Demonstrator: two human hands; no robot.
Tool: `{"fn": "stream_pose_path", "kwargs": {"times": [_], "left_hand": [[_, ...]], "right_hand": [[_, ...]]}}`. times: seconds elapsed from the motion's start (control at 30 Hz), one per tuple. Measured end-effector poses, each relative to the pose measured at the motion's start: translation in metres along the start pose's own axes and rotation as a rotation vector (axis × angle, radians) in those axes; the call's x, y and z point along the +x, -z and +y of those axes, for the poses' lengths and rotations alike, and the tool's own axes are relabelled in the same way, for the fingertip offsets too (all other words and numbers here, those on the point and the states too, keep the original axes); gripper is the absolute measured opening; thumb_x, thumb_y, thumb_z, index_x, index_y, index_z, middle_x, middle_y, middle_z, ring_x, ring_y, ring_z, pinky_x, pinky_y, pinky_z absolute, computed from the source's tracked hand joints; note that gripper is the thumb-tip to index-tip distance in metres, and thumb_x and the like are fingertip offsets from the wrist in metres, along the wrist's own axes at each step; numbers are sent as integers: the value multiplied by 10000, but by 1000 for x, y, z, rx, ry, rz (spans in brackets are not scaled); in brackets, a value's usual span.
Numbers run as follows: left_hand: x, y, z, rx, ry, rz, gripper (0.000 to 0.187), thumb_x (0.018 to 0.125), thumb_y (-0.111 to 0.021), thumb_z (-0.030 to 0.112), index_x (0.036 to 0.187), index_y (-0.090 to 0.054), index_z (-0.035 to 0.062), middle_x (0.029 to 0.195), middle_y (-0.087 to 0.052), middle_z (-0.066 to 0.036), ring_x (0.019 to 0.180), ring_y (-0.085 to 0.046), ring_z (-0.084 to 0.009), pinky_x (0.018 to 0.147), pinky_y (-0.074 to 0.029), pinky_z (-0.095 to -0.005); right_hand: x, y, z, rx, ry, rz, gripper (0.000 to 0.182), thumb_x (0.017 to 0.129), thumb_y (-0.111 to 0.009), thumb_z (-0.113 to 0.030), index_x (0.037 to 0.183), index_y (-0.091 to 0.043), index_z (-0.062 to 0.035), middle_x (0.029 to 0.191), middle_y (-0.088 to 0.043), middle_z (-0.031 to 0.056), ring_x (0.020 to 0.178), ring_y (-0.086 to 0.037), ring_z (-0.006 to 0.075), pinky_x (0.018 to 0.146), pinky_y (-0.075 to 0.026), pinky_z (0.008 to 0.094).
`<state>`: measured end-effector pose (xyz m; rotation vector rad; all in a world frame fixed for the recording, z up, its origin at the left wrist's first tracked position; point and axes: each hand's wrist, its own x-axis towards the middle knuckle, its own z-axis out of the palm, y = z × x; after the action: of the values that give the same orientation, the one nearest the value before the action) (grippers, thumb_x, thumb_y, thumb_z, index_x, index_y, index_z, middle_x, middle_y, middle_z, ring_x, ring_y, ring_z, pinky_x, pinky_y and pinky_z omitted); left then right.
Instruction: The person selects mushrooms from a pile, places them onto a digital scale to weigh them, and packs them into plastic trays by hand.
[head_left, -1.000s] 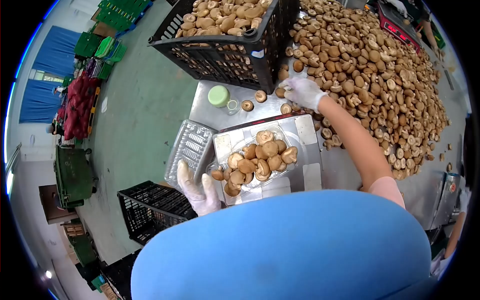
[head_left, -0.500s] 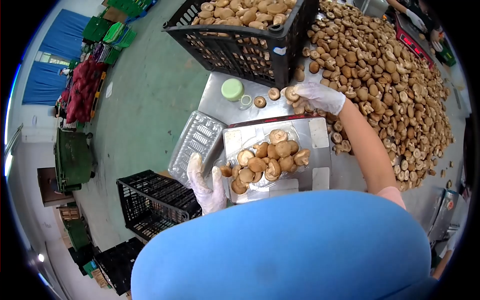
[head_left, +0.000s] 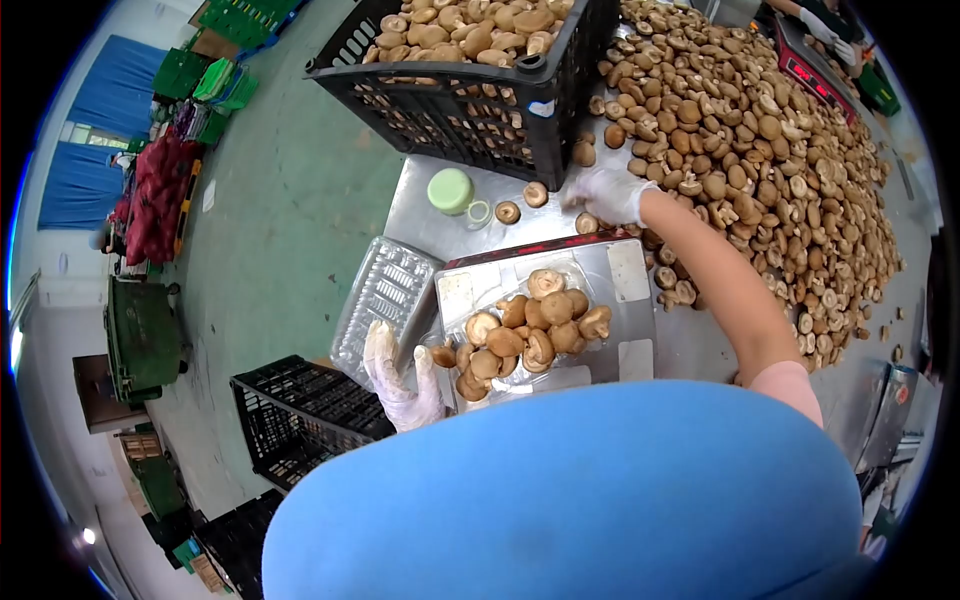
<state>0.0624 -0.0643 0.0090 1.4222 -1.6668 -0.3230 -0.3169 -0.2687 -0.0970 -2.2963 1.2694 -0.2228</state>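
My left hand (head_left: pixel 402 388), in a clear glove, has its fingers apart beside the stacked clear plastic trays (head_left: pixel 385 300), and nothing shows in its grasp. My gloved right hand (head_left: pixel 612 194) is behind the scale (head_left: pixel 632 325), over the near edge of the mushroom pile (head_left: pixel 745 150); its fingertips are blurred. One mushroom (head_left: pixel 586 223) lies just under that hand. On the scale, a clear tray (head_left: pixel 570 277) bears several brown mushrooms (head_left: pixel 505 342). Two loose mushrooms (head_left: pixel 521 203) rest between the scale and the black crate.
A black crate (head_left: pixel 450 120) full of mushrooms stands at the back of the metal table (head_left: pixel 415 200), near a green-lidded container (head_left: pixel 450 191). Another black crate (head_left: pixel 300 415) is at lower left. At upper right, another person's gloved hands (head_left: pixel 825 32) are beside a second scale (head_left: pixel 812 75).
The view has shifted slightly, moving the table's contents left. The mushroom that was at my right fingertips no longer shows there. My left hand remains beside the trays.
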Motion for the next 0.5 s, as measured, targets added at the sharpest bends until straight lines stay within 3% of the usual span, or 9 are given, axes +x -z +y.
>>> {"fn": "stream_pose_path", "kwargs": {"times": [0.03, 0.1, 0.17, 0.23, 0.27, 0.3, 0.37, 0.43, 0.5], "left_hand": [[-1, 1, -1, 3, 13, 4, 571, 915, -631, -6, 1448, -431, 17, 1446, -418, -210, 1340, -446, -337, 1083, -416, -413], [-2, 5, -2, 14, 34, 13, 570, 916, -631, -6, 1450, -431, 20, 1447, -417, -211, 1340, -446, -337, 1078, -422, -411], [-7, 7, -2, 17, 64, 22, 569, 918, -631, -6, 1451, -432, 22, 1448, -416, -211, 1340, -446, -338, 1073, -429, -409], [-9, 10, -2, 8, 115, 38, 565, 921, -632, -6, 1450, -435, 24, 1449, -415, -212, 1339, -446, -338, 1062, -441, -408], [-10, 11, -1, 14, 112, 40, 561, 917, -635, -10, 1442, -443, 24, 1449, -415, -210, 1335, -450, -338, 1058, -444, -411], [-10, 12, 0, 20, 110, 44, 556, 912, -639, -14, 1435, -451, 24, 1450, -415, -208, 1332, -453, -338, 1054, -447, -414], [-10, 10, 4, 47, 58, 58, 557, 902, -647, -18, 1425, -460, 23, 1443, -424, -206, 1324, -462, -335, 1054, -448, -411], [-7, 6, 10, 70, -6, 62, 558, 891, -656, -22, 1415, -469, 23, 1435, -434, -204, 1316, -471, -333, 1054, -448, -409], [-6, -3, 24, -118, 4, 85, 571, 866, -678, -26, 1400, -479, 18, 1418, -455, -205, 1301, -486, -334, 1066, -440, -403]], "right_hand": [[-2, 10, -17, 1, 5, -6, 321, 850, -708, -150, 1171, -716, -159, 992, -724, 80, 818, -695, 233, 696, -582, 361], [-5, 50, -78, 1, -383, -389, 314, 836, -710, -100, 1147, -717, -140, 1027, -716, 106, 832, -696, 236, 765, -575, 329], [6, 44, -66, -117, -407, -504, 252, 820, -711, -65, 1065, -721, -124, 944, -739, 97, 872, -716, 264, 754, -562, 355], [3, 41, -62, 83, -195, -198, 204, 814, -690, -11, 1009, -697, -70, 886, -742, 73, 767, -714, 235, 667, -555, 334], [-4, 42, -59, 299, -330, -177, 181, 802, -651, 58, 961, -652, -26, 861, -737, 66, 737, -702, 192, 655, -548, 302], [-9, 46, -66, 294, -323, -183, 181, 802, -651, 58, 961, -652, -26, 861, -737, 66, 737, -702, 192, 655, -548, 302], [-23, 48, -70, 663, -278, 0, 189, 789, -622, 104, 929, -612, -22, 852, -721, 60, 794, -689, 146, 698, -540, 263], [-36, 47, -81, 752, -123, 113, 195, 779, -614, 123, 903, -598, -27, 870, -705, 51, 844, -671, 117, 749, -540, 251], [-54, 58, -102, 968, -58, 167, 203, 782, -656, 121, 923, -609, -18, 898, -696, 51, 859, -659, 112, 769, -540, 250]]}}
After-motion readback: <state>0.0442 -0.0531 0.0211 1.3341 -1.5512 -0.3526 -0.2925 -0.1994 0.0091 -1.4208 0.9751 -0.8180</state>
